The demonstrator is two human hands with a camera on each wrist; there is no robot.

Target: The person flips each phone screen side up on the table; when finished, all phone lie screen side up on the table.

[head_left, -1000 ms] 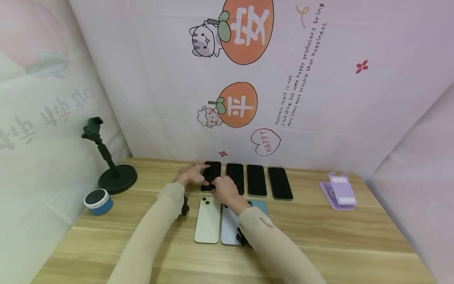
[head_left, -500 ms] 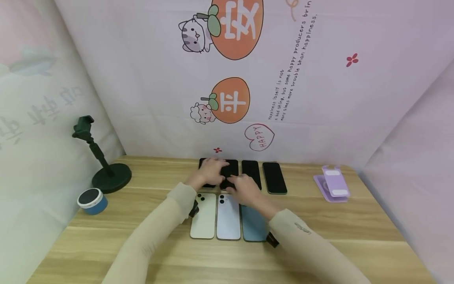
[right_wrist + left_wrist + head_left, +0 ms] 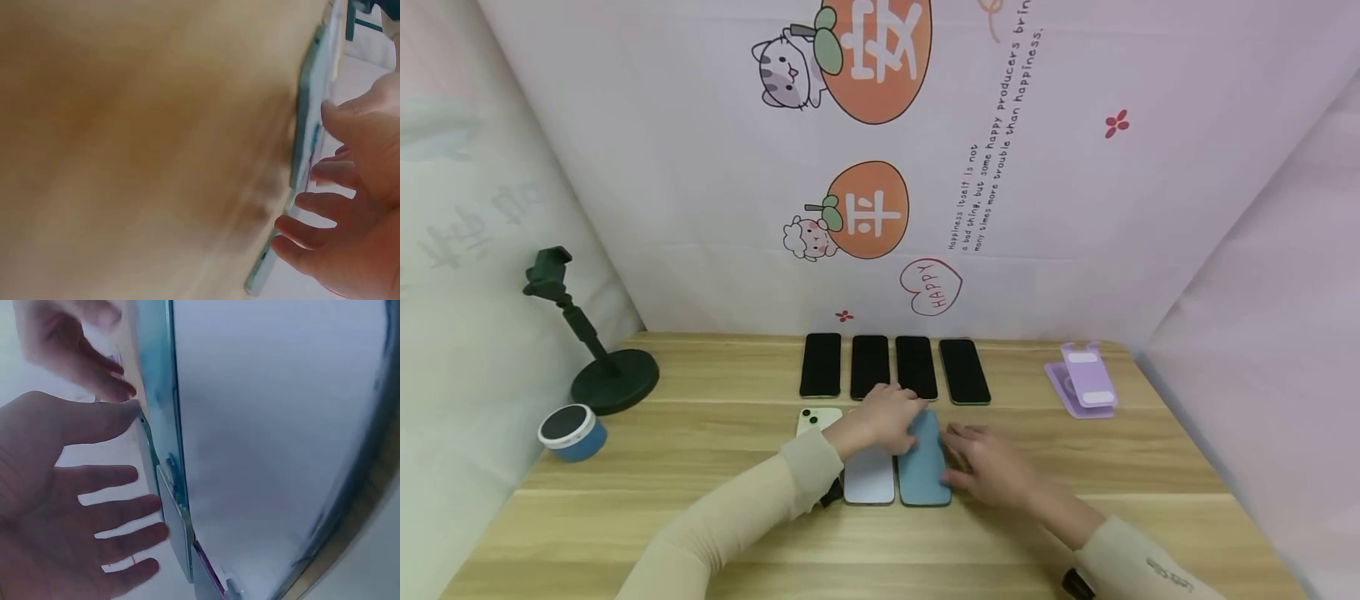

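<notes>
Phone [image 3: 923, 479]: blue | left hand [image 3: 886, 418] at top | right hand [image 3: 996, 468] alongside

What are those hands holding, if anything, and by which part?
Nothing, it seems: the left hand and right hand are close to the blue phone, but neither grips it. Whether they touch it is unclear.

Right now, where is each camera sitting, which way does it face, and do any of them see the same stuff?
Head: worn on the head, facing forward and down at the wooden table and printed backdrop; the left hand, right hand and both forearms show.
Left wrist: on the left wrist, looking across the pale phone; the left hand fills one side, part of the right beyond.
Right wrist: on the right wrist, looking low across the tabletop; the right hand shows.
Shared: head and left wrist both show the blue phone.
</notes>
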